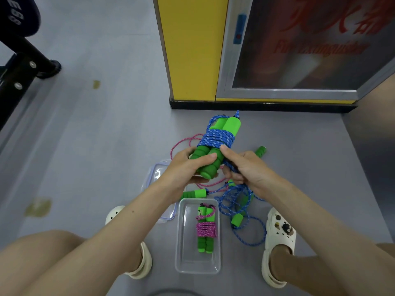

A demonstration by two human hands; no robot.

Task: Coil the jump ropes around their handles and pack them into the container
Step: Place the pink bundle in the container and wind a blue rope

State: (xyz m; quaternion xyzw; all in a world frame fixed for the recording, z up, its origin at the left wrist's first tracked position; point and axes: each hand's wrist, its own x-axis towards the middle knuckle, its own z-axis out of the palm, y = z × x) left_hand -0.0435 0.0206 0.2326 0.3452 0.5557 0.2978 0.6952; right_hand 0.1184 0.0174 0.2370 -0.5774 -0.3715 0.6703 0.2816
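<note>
Currently: blue-roped handle pair (215,139) held mid-air, long axis pointing away, slightly rightward; left grip (188,167) curled round lower handle ends, right grip (245,169) pinching trailing cord beside coil. Container (188,259) on floor below, toward body, pink bundle (206,228) inside.

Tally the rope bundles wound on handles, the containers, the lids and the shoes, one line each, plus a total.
Rope bundles wound on green foam handles: 2 (blue rope bundle, pink rope bundle)
Clear plastic rectangular container: 1
Clear blue-rimmed lid: 1
White clog shoes: 2
Total: 6
</note>
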